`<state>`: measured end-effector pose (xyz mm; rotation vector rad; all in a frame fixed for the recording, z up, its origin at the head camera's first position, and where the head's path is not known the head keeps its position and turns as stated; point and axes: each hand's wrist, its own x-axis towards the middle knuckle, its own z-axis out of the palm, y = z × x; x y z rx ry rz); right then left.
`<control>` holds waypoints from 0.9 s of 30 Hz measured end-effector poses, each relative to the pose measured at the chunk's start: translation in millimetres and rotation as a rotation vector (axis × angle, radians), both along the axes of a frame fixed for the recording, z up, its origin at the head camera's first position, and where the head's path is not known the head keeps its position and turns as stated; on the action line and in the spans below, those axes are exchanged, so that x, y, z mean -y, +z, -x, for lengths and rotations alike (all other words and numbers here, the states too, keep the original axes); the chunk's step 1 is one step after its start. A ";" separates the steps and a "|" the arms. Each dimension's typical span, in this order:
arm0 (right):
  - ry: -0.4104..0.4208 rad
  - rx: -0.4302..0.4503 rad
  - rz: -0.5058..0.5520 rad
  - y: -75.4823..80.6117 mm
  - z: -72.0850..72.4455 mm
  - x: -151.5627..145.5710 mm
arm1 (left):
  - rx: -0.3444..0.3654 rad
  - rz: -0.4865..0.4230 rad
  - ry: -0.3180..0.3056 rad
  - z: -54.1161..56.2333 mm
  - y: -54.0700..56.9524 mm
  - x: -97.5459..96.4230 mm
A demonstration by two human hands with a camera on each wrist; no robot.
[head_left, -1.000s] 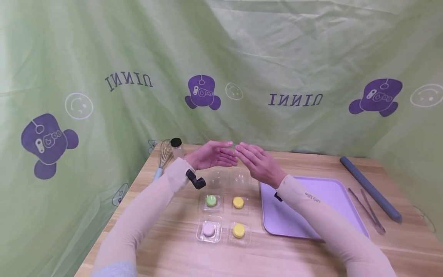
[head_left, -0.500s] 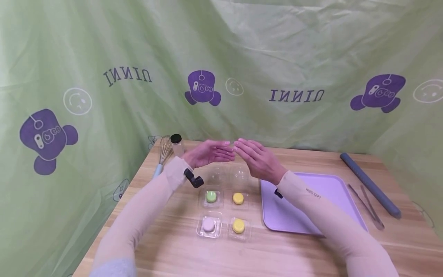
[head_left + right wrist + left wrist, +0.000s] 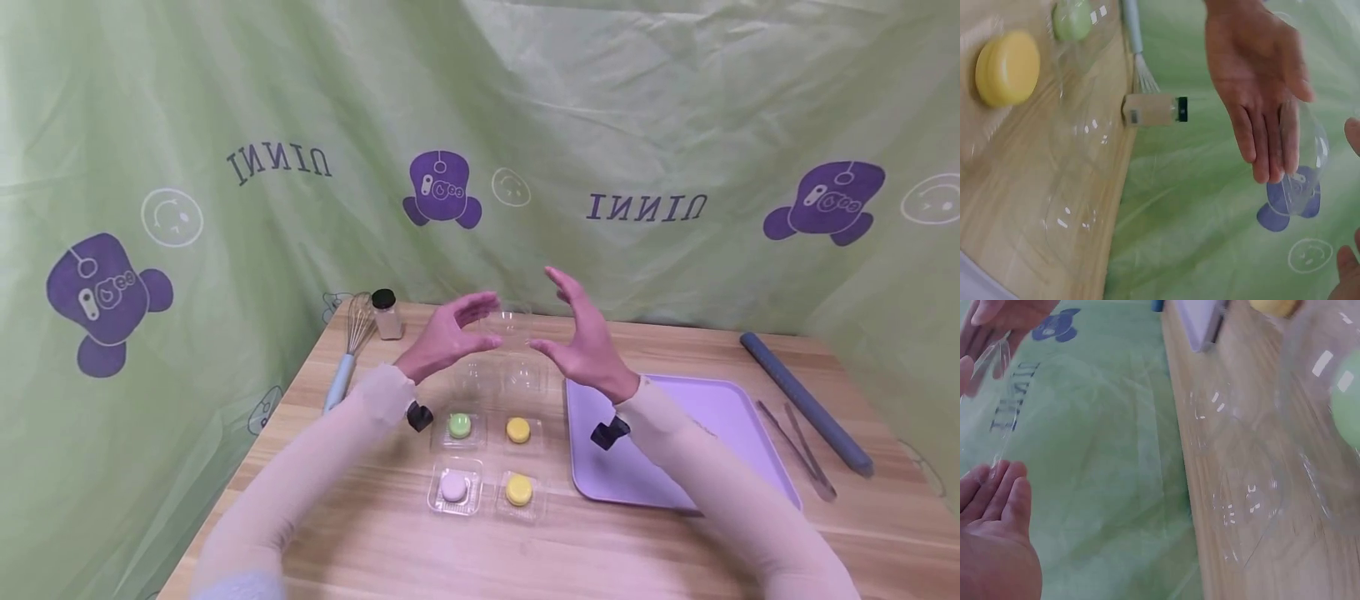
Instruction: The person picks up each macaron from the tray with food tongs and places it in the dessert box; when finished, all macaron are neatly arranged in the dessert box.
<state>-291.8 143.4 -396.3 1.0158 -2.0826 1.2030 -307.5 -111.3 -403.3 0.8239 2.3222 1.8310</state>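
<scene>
Close-fitting, pale pinkish-beige sleeves cover the left arm [image 3: 322,483] and right arm [image 3: 742,500], ending at the wrists and leaving the left hand [image 3: 446,335] and right hand [image 3: 588,346] bare. Small, angular black pieces sit at the left wrist [image 3: 420,416] and right wrist [image 3: 610,433]. Pale grey-blue cloth [image 3: 240,585] shows at the near left; faint lettering [image 3: 703,429] marks the right sleeve.

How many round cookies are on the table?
4. The green cookie is back left, one yellow cookie back right, the pale purple cookie front left, and the other yellow cookie front right. More could be hidden behind the sleeves.
</scene>
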 end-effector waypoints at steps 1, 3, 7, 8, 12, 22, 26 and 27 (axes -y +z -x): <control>0.006 0.056 0.022 -0.1 -1.4 -2.1 | -0.023 0.006 0.006 -2.4 -0.4 -0.9; 0.024 0.164 0.047 -2.6 -4.0 -5.9 | -0.073 0.029 0.023 -7.6 -1.6 -3.2; 0.066 0.314 0.042 -13.7 -12.0 -11.0 | -0.144 0.065 0.026 -18.7 -6.1 -9.1; 0.077 0.340 0.031 -17.3 -14.8 -11.7 | -0.151 0.069 0.021 -21.5 -7.6 -10.7; 0.121 0.390 -0.012 -29.0 -26.8 -12.7 | -0.161 0.102 0.003 -32.9 -14.3 -16.0; 0.091 0.387 -0.107 -50.4 -47.4 -12.1 | -0.127 0.140 -0.025 -48.4 -40.7 -21.7; 0.074 0.399 -0.147 -57.4 -54.1 -16.1 | -0.136 0.244 -0.033 -52.3 -47.3 -20.9; 0.074 0.404 -0.157 -59.7 -55.4 -17.1 | -0.139 0.289 -0.031 -53.3 -48.1 -20.4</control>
